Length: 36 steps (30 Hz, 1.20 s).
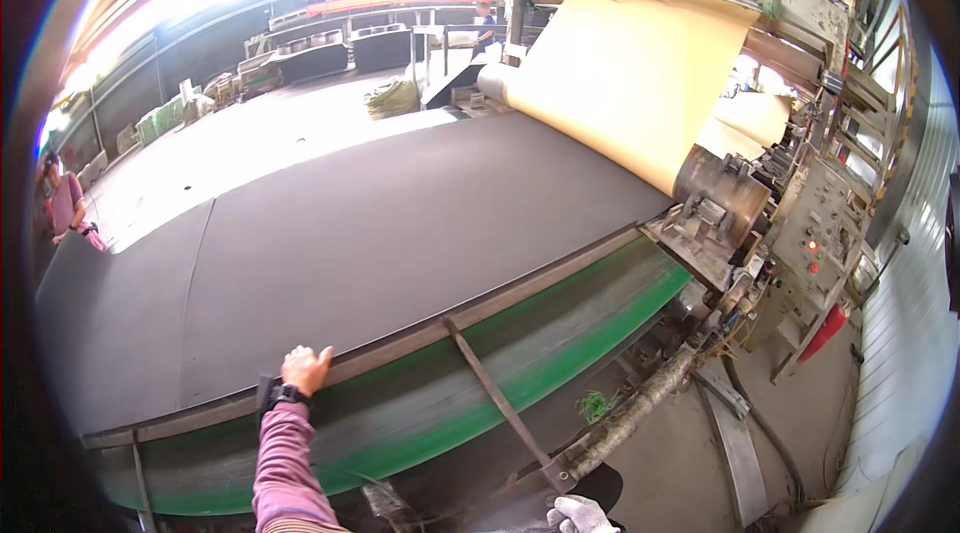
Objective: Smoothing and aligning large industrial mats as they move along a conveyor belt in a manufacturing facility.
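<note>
My left hand (306,370) is bare, with a dark watch at its wrist and a pink sleeve behind it. It rests at the near edge of a wide black sheet (400,223), fingers stretched out and apart. Low at the bottom edge is my right hand (582,515), in a pale glove and cut off by the frame. Its fingers look curled; what they hold, if anything, I cannot make out. A dark rounded shape (604,482) lies just behind the glove, close to the lower end of a metal bar (505,408).
A yellow-tan sheet (630,73) runs down to a metal roller (722,185) at the far right. Below the black sheet hangs a green-edged belt (560,358). A control panel (822,223) with red lights stands right. Another person (68,201) stands at far left.
</note>
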{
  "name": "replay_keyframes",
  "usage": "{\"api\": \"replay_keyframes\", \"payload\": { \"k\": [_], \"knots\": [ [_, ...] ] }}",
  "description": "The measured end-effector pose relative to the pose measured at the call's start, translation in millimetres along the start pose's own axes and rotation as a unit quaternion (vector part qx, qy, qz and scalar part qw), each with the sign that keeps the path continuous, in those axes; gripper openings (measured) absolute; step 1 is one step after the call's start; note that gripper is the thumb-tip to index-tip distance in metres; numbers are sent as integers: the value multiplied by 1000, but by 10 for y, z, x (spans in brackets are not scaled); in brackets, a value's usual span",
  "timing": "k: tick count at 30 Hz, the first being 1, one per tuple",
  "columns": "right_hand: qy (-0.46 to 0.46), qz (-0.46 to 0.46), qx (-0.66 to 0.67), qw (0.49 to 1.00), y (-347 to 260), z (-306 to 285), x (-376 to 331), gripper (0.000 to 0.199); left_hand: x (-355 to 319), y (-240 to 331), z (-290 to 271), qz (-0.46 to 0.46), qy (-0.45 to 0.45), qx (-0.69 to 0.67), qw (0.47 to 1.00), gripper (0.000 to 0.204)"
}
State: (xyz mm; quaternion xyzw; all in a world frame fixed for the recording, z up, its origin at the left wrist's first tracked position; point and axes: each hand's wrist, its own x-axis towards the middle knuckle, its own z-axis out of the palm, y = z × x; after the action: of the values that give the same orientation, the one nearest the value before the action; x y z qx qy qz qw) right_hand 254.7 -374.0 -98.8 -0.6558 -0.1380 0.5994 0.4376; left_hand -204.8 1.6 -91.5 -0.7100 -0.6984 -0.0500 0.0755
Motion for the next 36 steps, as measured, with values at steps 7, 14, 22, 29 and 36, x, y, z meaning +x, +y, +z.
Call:
{"api": "replay_keyframes", "payload": {
  "k": [7, 14, 22, 29, 36],
  "knots": [
    [-10, 11, 4, 1000, -3, 20, -19, 26, 178, 327, -12, 217, 20, -13, 976, 48],
    [-76, 61, -8, 995, -49, -180, 45, 23, -121, -854, -181, -76, 23, -154, 985, 41],
    [-27, 104, 30, 994, -179, -134, 37, 22, 25, 542, -643, 18, 0, -167, 986, 34],
    [-60, 94, 16, 994, -157, -27, 26, 20, 233, 1356, -655, 130, 30, -105, 985, 45],
    [-18, 86, 12, 996, -206, -83, -89, 16, 614, 2619, -646, 206, -34, -135, 969, 42]
  ]
}}
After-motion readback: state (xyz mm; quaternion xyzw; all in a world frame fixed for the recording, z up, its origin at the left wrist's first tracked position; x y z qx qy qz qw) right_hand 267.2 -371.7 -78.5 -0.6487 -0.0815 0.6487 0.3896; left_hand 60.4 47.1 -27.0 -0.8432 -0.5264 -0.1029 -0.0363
